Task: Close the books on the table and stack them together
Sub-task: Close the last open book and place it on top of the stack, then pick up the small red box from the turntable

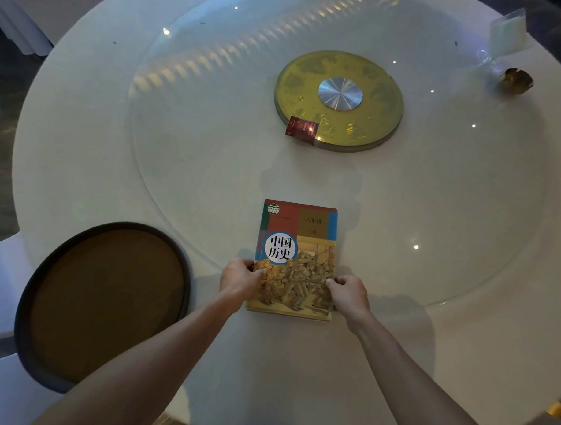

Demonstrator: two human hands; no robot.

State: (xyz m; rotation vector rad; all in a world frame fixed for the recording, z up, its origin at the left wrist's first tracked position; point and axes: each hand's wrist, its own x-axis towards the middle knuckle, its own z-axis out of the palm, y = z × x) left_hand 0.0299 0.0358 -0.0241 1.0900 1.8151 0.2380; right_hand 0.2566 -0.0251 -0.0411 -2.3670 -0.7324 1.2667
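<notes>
Books (296, 260) sit closed in a stack on the white table (427, 344); left hand (238, 279) and right hand (349, 294) pinch its side edges, fingers curled tight around them

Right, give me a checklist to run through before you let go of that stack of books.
1. Top book closed, cover up: ok.
2. Left hand on the stack's left edge: ok.
3. Right hand on its right edge: ok.
4. Edges squared: looks ok, lower books hardly show.
5. Number of books underneath: cannot tell.
6. No open book left on the table: ok in view.
7. Stack apart from the brown tray: ok.
</notes>
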